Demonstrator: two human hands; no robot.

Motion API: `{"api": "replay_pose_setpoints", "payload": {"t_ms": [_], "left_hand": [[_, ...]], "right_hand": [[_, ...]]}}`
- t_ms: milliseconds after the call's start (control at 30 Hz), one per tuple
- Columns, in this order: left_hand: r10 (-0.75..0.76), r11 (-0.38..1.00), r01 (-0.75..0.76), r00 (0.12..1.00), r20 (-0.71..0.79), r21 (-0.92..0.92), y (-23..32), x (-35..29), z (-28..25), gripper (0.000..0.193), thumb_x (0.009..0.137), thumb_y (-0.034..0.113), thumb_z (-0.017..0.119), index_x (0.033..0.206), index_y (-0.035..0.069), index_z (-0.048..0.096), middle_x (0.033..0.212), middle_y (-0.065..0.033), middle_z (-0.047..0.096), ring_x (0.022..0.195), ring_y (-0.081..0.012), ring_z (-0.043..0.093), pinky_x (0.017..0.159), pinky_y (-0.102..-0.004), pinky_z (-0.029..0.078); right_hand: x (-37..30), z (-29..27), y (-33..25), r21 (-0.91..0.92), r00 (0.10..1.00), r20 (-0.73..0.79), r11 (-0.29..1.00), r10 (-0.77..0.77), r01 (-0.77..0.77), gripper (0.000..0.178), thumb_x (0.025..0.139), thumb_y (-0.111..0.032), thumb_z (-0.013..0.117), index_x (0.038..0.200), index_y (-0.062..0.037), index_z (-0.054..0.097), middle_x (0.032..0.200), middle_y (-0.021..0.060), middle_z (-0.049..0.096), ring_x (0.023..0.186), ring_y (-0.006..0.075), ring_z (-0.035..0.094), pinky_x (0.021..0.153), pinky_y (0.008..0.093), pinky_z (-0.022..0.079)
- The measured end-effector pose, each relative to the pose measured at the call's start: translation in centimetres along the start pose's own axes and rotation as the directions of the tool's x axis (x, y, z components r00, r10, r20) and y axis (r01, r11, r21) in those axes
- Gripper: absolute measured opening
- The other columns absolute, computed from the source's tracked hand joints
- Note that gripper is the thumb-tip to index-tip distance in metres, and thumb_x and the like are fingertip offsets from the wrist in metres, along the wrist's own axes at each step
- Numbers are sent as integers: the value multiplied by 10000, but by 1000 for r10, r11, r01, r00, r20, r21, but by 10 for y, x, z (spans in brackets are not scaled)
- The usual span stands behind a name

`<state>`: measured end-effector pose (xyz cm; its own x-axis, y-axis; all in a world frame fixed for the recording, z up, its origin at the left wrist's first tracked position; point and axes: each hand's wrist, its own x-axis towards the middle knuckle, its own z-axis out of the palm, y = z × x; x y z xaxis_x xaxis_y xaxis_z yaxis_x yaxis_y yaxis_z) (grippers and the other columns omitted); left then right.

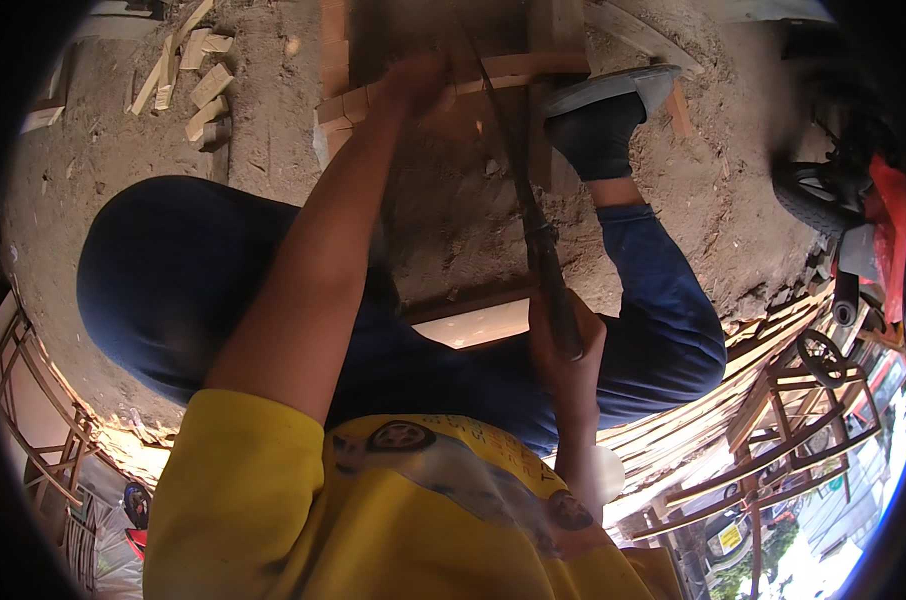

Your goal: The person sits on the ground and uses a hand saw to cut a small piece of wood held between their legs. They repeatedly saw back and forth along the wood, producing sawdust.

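Above rough, crumbly earth, a narrow, flat-sided wooden strip lay crosswise near the shod foot, which perhaps braced it; a long, dark, slender tool overlapped it, its rounded handle gripped in the right hand, presumably for control. The blurred left hand was at the strip, apparently steadying it; its grip could not be told.

The long tool is coloured near-black. The wooden strip is toned orange-brown, while pale tan is shown by the wood offcuts. The ground is tinted dusty brown. Bright yellow is worn in the shirt, which is printed with a grey and dark picture; the trousers are dyed dark blue. The shoe is coloured black, edged with a grey sole. Vivid red is shown by a sheet.
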<state>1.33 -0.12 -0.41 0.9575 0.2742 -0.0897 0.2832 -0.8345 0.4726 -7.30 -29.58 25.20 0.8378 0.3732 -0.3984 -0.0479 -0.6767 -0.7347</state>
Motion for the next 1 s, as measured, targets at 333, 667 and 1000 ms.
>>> {"api": "replay_pose_setpoints", "payload": {"t_ms": [333,667,1000], "left_hand": [[-12,999,5,990,143,54,6,2,-11,483,833,387,594,1195,74,527,999,-199,645,905,-369,648,791,-485,525],[-40,997,30,987,153,65,8,5,-3,335,768,283,627,1018,61,617,933,-182,672,890,-346,661,775,-458,539],[-102,986,60,955,277,154,14,-3,-22,436,781,326,665,1121,75,558,1055,-182,641,960,-352,639,808,-476,517]], "right_hand": [[19,10,-2,-41,999,-12,998,-41,40,98,852,-31,613,788,23,561,616,73,534,510,137,469,481,291,396],[18,16,-10,-79,998,1,995,-59,59,101,877,-50,600,819,30,583,629,76,528,550,88,463,473,288,367],[-12,-2,-18,-85,997,18,993,-77,78,151,864,-70,624,766,23,557,604,66,514,546,101,456,474,291,379]]}}
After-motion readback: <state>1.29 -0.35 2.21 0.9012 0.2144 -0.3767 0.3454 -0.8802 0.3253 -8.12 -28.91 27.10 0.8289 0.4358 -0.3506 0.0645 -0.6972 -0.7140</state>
